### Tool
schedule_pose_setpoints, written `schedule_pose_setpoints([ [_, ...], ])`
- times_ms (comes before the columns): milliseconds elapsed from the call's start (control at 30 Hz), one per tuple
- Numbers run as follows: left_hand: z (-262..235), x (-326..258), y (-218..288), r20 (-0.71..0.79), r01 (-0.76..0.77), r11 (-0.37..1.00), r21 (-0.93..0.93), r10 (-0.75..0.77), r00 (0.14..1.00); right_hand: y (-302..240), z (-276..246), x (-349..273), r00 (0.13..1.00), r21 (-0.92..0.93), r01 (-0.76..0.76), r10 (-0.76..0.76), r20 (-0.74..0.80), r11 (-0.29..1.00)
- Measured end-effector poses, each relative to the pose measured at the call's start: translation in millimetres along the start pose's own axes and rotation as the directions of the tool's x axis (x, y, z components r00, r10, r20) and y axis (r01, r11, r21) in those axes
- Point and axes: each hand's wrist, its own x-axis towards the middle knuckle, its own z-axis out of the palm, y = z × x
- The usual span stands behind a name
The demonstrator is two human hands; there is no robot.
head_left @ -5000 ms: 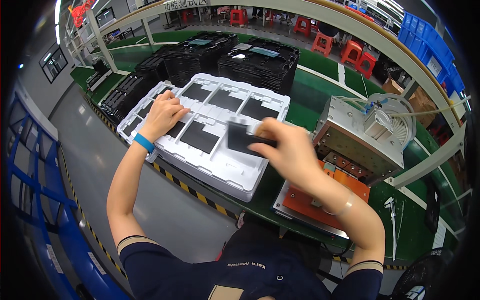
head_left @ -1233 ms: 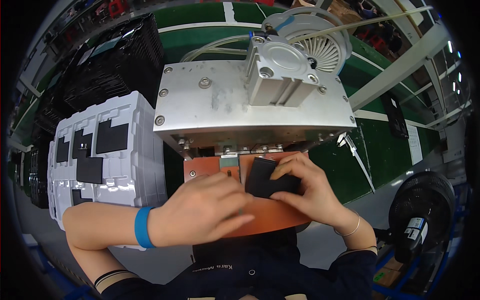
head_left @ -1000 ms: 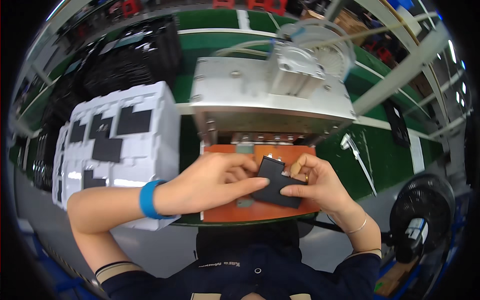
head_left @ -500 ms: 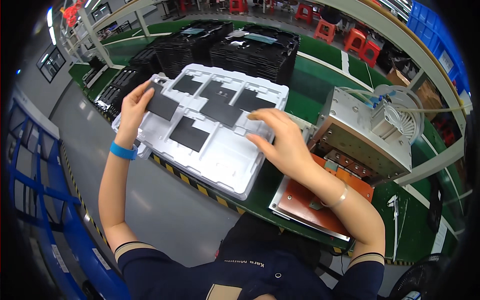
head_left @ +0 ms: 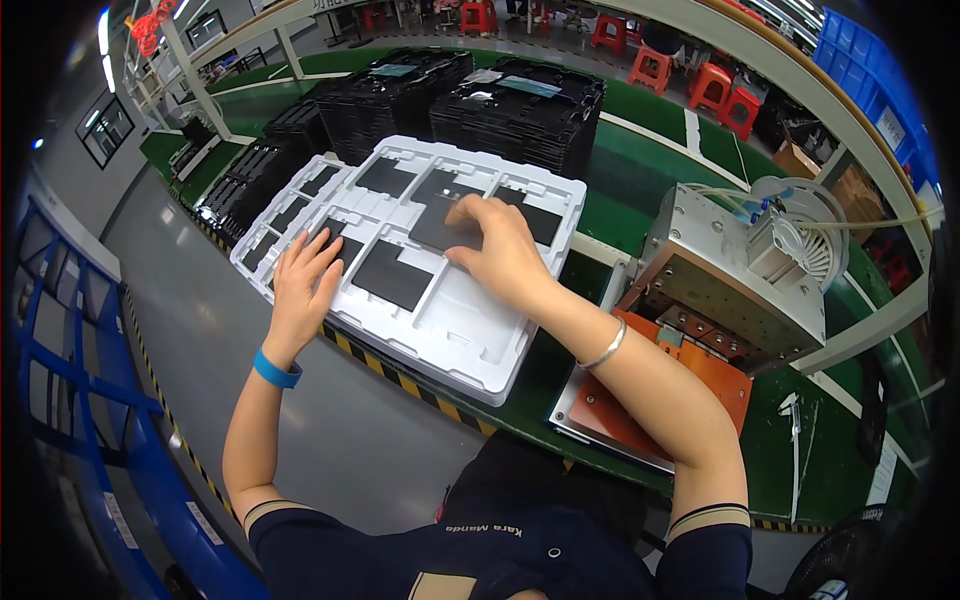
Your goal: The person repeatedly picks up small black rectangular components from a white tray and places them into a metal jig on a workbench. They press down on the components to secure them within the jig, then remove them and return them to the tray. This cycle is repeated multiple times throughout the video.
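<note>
The right hand (head_left: 497, 245) lies palm down on the white moulded tray (head_left: 470, 330), its grip spread, fingertips (head_left: 462, 212) pressing on a flat black panel (head_left: 440, 228) that sits in a middle pocket of the tray; whether the panel is pinched or merely touched cannot be told. Just left of that grip, another black panel (head_left: 392, 275) lies flat in the neighbouring pocket, and nearer the person an empty pocket shows bare white. The left hand (head_left: 301, 288) rests at the tray's near left edge, its grip open and fingers stretched over the rim toward a smaller white tray (head_left: 262, 235) beside it, holding nothing. A blue wristband (head_left: 274, 370) circles the left wrist. Beyond both grips, stacks of black trays (head_left: 500, 105) stand on the green desk (head_left: 640, 125); well to the right of the right forearm sits a grey metal press (head_left: 735, 285) over an orange plate (head_left: 700, 385)
</note>
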Motion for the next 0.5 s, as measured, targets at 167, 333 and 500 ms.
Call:
schedule_pose_setpoints([
  [167,-4,12,6,0.057,-0.016,1.000,-0.011,0.016,0.998,0,-3,8,0.994,0.254,0.008,0.019,-0.105,0.967],
  [333,-12,28,35,0.040,-0.067,0.997,-0.036,0.068,0.997,-6,-65,-26,0.989,0.515,-0.029,0.100,-0.109,0.856],
  [500,-23,34,84,0.003,-0.165,0.984,-0.072,0.166,0.986,-23,-169,-155,0.925,0.523,-0.147,0.305,-0.229,0.839],
])
